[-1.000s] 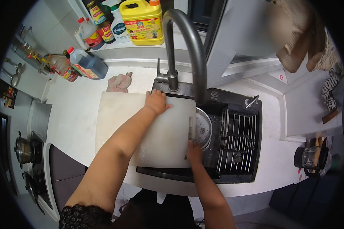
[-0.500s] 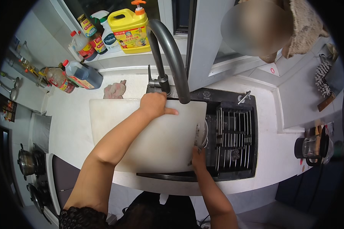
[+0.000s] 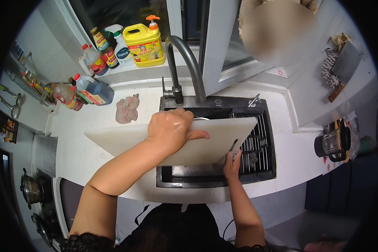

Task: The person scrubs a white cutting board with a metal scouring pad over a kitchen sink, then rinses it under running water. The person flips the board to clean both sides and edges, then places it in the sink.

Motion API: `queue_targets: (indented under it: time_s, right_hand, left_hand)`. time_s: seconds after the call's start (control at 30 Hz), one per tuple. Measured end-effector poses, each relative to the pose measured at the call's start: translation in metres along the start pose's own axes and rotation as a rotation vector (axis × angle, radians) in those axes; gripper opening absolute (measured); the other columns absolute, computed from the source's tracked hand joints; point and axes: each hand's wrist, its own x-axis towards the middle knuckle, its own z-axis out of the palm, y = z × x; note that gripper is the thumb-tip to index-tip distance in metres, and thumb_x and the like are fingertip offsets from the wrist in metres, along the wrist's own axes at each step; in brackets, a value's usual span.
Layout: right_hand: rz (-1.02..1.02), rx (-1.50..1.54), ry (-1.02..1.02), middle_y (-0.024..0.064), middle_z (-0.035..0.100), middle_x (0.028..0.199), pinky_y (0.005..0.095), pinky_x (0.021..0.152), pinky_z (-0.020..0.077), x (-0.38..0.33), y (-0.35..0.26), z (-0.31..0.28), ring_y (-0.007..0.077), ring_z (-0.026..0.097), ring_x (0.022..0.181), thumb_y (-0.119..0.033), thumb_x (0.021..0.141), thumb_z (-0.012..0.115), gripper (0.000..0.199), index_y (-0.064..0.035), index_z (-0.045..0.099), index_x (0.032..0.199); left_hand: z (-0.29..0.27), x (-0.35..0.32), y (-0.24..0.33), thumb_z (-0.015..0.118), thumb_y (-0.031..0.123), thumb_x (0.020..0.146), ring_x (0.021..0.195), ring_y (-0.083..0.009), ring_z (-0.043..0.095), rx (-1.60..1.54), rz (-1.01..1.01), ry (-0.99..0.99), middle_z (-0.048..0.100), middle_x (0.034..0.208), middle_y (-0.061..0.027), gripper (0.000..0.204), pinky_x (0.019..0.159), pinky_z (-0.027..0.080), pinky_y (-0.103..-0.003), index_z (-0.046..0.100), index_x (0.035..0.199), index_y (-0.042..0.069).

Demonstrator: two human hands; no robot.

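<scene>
A large white cutting board (image 3: 216, 145) is tipped up on a slant over the sink, its upper edge raised toward me. My left hand (image 3: 170, 130) is closed over that upper edge near the middle, thumb lying across the face; the skin looks wet. At the board's lower right end my right hand (image 3: 232, 166) grips it, beside a dark narrow slot or mark. A small greyish patch shows at those fingertips, too blurred to name. Beneath lies the black sink (image 3: 166, 184), its basin partly hidden by the board. The grey faucet (image 3: 193, 67) arches above.
A metal rack (image 3: 264, 143) spans the sink's right side. On the counter (image 3: 75, 164) lie a crumpled pinkish cloth (image 3: 127, 109) and several bottles. A yellow pump jug (image 3: 145, 48) and a spray bottle (image 3: 122, 50) stand on the sill. A blender jug (image 3: 334, 145) is at right.
The board has gone from lying nearly flat to being tipped up, exposing the sink's front. My right hand moved right and slightly up with its end; my left hand still grips the upper edge.
</scene>
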Motion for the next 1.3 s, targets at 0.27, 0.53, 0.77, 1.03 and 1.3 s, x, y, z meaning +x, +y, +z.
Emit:
queue_targets:
  time_s: [0.27,0.53,0.77,1.03,1.3]
  right_hand:
    - [-0.097,0.095,0.19,0.0182,0.046,0.132,0.0371,0.104,0.0337,0.021,-0.01,-0.004,0.0267,0.046,0.121,-0.032,0.101,0.042,0.053,0.0037,0.032,0.139]
    - [0.151,1.162,0.175,0.0073,0.041,0.142,0.0452,0.106,0.0349,0.026,-0.059,0.035,0.0257,0.041,0.129,-0.057,0.095,0.042,0.066,-0.012,0.033,0.143]
    - [0.036,1.157,0.261,0.0072,0.044,0.139,0.0431,0.106,0.0362,0.042,-0.14,0.037,0.0247,0.043,0.128,-0.055,0.096,0.042,0.065,-0.008,0.035,0.141]
    - [-0.017,1.007,0.287,0.0102,0.056,0.126,0.037,0.098,0.0466,0.058,-0.153,0.019,0.0223,0.055,0.114,-0.034,0.096,0.056,0.049,-0.001,0.045,0.131]
    - [-0.127,0.883,0.206,0.0093,0.057,0.125,0.0373,0.097,0.0475,0.076,-0.178,0.003,0.0216,0.056,0.113,-0.041,0.091,0.06,0.055,-0.0015,0.048,0.127]
  left_hand:
    - [-0.053,-0.005,-0.004,0.081,0.058,0.052,0.046,-0.0298,0.046,0.027,0.074,0.285,0.044,0.052,-0.0095,0.064,0.043,0.038,-0.037,0.043,0.054,0.006]
    - [-0.088,-0.009,-0.014,0.083,0.056,0.054,0.042,-0.0242,0.04,-0.152,-0.134,0.444,0.044,0.05,-0.0096,0.067,0.041,0.037,-0.034,0.042,0.053,0.004]
    - [-0.075,-0.051,-0.035,0.088,0.043,0.06,0.054,-0.012,0.045,-0.511,-0.427,0.499,0.051,0.057,-0.0023,0.059,0.051,0.041,-0.029,0.044,0.06,0.005]
    - [-0.026,-0.144,-0.038,0.082,0.03,0.076,0.086,-0.0108,0.06,-1.166,-0.552,0.512,0.067,0.087,-0.003,0.036,0.077,0.049,-0.028,0.064,0.089,0.0]
    - [-0.057,-0.154,-0.042,0.077,0.012,0.08,0.085,-0.0127,0.063,-1.117,-0.444,0.254,0.069,0.094,-0.0052,0.023,0.077,0.05,-0.028,0.067,0.095,-0.001]
